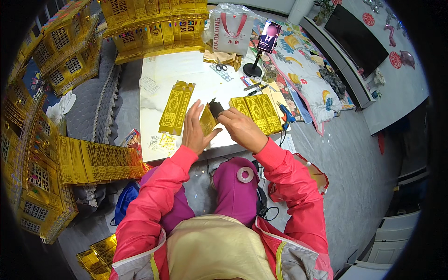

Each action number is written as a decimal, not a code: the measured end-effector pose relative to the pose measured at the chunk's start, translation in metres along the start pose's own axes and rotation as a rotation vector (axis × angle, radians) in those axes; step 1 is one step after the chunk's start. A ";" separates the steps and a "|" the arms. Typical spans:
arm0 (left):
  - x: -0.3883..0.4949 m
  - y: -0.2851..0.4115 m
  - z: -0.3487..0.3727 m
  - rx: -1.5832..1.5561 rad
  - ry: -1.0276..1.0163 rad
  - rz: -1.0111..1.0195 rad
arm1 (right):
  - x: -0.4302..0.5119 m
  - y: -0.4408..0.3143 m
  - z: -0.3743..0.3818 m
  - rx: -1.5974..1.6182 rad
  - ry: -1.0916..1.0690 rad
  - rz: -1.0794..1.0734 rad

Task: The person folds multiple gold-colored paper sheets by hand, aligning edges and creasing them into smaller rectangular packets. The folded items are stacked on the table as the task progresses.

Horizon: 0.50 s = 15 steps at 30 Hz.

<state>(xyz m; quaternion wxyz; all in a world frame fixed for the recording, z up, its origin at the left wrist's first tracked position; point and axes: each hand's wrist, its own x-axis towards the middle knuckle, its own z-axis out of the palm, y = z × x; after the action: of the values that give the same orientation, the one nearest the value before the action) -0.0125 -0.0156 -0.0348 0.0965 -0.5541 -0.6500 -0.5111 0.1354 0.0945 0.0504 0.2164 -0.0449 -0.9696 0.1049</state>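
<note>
Between my hands, above the front part of the white table [168,73], a gold printed cardboard box [208,120] stands with its dark inner flaps raised. My left hand [196,127] has its palm against the box's left side, thumb and fingers spread around it. At the dark flaps [215,106], my right hand [238,126] pinches with its fingertips, which are partly hidden. A flattened gold carton [176,107] lies left of my left hand. Several closed gold boxes [257,113] lie side by side just beyond my right hand.
Right of the boxes is a blue glue gun [287,115]. Scissors [220,65], a phone on a stand [269,36] and a paper bag [231,33] are at the back. A row of gold boxes [101,161] and gold paper buildings [63,52] stand left. A tape roll [245,174] rests on my knee.
</note>
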 end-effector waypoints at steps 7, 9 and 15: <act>0.009 -0.009 -0.024 0.046 -0.084 0.319 | 0.005 0.001 0.013 0.097 0.082 -0.083; 0.010 -0.013 -0.027 0.076 -0.113 0.340 | 0.005 0.001 0.014 0.134 0.091 -0.061; 0.017 -0.022 -0.034 0.135 -0.203 0.409 | 0.003 -0.005 0.015 0.194 0.164 0.013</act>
<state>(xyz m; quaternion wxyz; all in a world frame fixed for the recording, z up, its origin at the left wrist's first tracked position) -0.0518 -0.0285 -0.0193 0.1688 -0.7150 -0.5633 -0.3781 0.1258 0.0869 0.0398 0.2978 -0.0385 -0.9336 0.1956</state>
